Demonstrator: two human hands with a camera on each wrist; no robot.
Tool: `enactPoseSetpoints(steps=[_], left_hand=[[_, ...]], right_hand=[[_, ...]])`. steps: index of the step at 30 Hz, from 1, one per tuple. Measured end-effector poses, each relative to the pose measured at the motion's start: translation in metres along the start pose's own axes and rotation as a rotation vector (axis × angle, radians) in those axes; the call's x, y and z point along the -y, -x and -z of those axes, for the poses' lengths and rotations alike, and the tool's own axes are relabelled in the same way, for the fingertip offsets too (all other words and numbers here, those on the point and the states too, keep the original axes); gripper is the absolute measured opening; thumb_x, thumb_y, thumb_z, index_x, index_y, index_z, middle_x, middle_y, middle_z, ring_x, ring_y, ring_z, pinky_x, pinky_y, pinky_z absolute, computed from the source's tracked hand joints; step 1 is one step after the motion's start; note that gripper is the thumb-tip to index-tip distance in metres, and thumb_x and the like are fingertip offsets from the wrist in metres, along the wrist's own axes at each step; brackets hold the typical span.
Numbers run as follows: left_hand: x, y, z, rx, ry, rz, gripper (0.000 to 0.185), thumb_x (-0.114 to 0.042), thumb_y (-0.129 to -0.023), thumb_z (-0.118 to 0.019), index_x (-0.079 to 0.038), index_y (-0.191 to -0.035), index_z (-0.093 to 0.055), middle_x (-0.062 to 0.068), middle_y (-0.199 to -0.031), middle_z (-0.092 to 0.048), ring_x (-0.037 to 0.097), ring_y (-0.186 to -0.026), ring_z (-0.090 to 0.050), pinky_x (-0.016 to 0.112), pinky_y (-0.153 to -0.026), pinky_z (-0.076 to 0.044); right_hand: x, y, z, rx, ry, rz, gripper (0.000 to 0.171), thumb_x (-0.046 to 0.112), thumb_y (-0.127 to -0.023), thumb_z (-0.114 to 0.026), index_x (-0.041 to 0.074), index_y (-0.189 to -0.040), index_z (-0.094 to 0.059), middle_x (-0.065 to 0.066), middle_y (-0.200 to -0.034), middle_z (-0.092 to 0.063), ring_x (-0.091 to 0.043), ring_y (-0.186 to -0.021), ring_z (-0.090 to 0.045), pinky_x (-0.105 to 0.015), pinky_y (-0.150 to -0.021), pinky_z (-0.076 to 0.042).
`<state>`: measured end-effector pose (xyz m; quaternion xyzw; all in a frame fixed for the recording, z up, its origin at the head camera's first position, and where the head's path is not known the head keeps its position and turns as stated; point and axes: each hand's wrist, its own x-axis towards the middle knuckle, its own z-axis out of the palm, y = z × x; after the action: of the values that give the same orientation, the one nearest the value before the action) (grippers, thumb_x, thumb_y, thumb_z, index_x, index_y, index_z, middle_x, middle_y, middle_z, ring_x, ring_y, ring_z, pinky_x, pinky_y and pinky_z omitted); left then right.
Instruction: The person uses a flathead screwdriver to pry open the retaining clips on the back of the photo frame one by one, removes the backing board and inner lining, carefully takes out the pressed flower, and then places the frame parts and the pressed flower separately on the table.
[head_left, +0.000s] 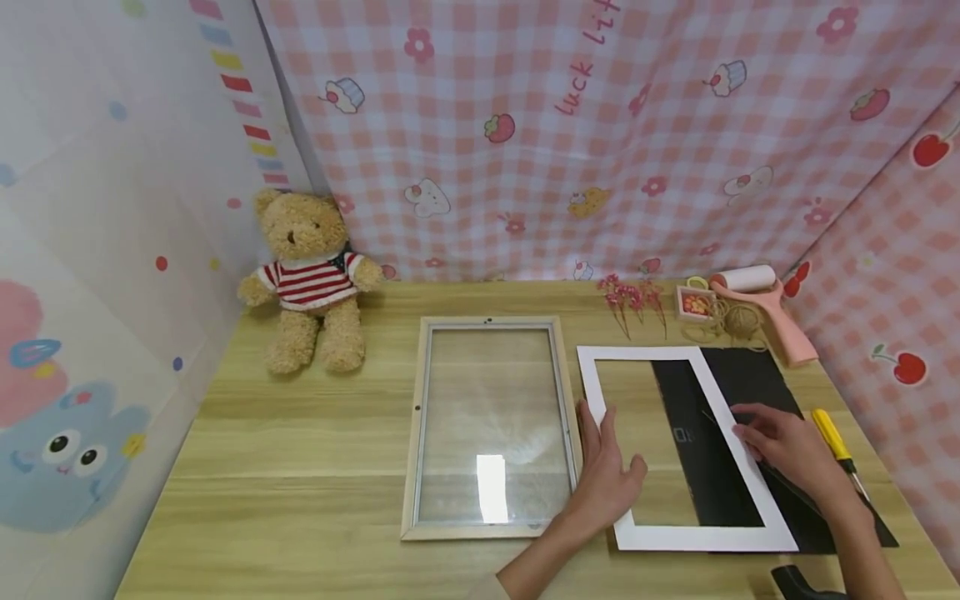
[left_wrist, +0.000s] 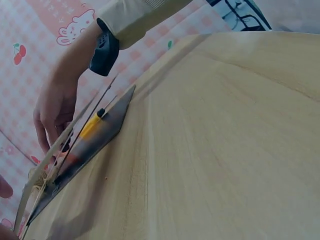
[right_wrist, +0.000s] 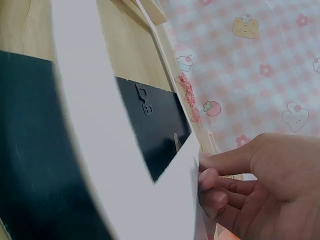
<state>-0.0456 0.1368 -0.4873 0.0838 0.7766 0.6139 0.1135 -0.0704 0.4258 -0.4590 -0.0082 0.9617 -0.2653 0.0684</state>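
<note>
A white picture mat (head_left: 652, 538) with a rectangular opening is held between both hands, raised over the wooden table. My left hand (head_left: 606, 485) grips its left edge. On the opposite side, my right hand (head_left: 787, 442) pinches the right edge; the right wrist view shows that thumb and the fingertips (right_wrist: 207, 177) at the mat's corner. Partly beneath the mat lies a black backing board (head_left: 742, 367), visible through the opening. To the left, a pale wooden picture frame (head_left: 412, 467) lies flat with a clear pane (head_left: 487, 392) in it.
A screwdriver (head_left: 828, 433) with a yellow handle lies right of the board. Behind are pink dried flowers (head_left: 630, 296), a small box (head_left: 694, 303), twine (head_left: 741, 320), a white roll (head_left: 746, 277) and a pink-handled tool (head_left: 783, 325). A teddy bear (head_left: 303, 283) sits back left.
</note>
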Motion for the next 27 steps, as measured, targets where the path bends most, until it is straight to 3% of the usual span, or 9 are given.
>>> enactPoseSetpoints(steps=[8, 13, 21, 24, 27], left_hand=[[-0.002, -0.003, 0.004, 0.026, -0.006, 0.046, 0.076, -0.015, -0.103, -0.061, 0.001, -0.169, -0.029, 0.028, -0.182, 0.007, 0.042, -0.169, -0.009, 0.051, -0.130, -0.038], [0.001, -0.002, 0.002, 0.023, 0.002, 0.011, 0.075, -0.016, -0.103, -0.059, 0.002, -0.169, -0.029, 0.031, -0.181, 0.008, 0.046, -0.169, -0.008, 0.056, -0.130, -0.036], [0.007, -0.004, -0.005, -0.006, -0.017, -0.019, 0.073, -0.014, -0.100, -0.060, 0.001, -0.167, -0.034, 0.028, -0.182, 0.007, 0.042, -0.171, 0.003, 0.055, -0.135, -0.027], [0.010, -0.005, -0.002, 0.021, -0.031, -0.053, 0.072, -0.016, -0.101, -0.059, 0.000, -0.167, -0.034, 0.027, -0.183, 0.006, 0.041, -0.171, 0.003, 0.056, -0.135, -0.027], [0.006, -0.007, 0.014, 0.098, -0.032, -0.108, 0.069, -0.018, -0.104, -0.056, -0.001, -0.167, -0.036, 0.025, -0.183, 0.002, 0.041, -0.171, -0.002, 0.057, -0.135, -0.026]], right_hand=[[0.004, -0.002, 0.003, 0.039, 0.014, -0.033, 0.030, 0.009, -0.110, -0.065, -0.015, -0.128, -0.066, 0.001, -0.069, -0.060, -0.013, -0.057, -0.051, -0.026, -0.051, -0.045], [0.006, -0.001, 0.004, 0.045, 0.028, -0.038, 0.029, 0.010, -0.110, -0.065, -0.016, -0.125, -0.067, 0.001, -0.069, -0.062, -0.014, -0.056, -0.053, -0.026, -0.052, -0.047], [0.006, 0.001, 0.005, 0.036, 0.013, -0.029, 0.026, 0.006, -0.111, -0.062, -0.016, -0.121, -0.068, 0.000, -0.069, -0.064, -0.012, -0.055, -0.056, -0.026, -0.053, -0.048], [0.008, 0.002, 0.006, 0.037, 0.009, -0.036, 0.028, 0.007, -0.111, -0.061, -0.018, -0.123, -0.066, -0.001, -0.071, -0.064, -0.012, -0.056, -0.056, -0.026, -0.054, -0.049], [0.022, 0.003, 0.011, 0.024, 0.001, -0.023, 0.029, 0.007, -0.112, -0.061, -0.017, -0.126, -0.065, -0.002, -0.073, -0.064, -0.012, -0.058, -0.055, -0.025, -0.054, -0.051]])
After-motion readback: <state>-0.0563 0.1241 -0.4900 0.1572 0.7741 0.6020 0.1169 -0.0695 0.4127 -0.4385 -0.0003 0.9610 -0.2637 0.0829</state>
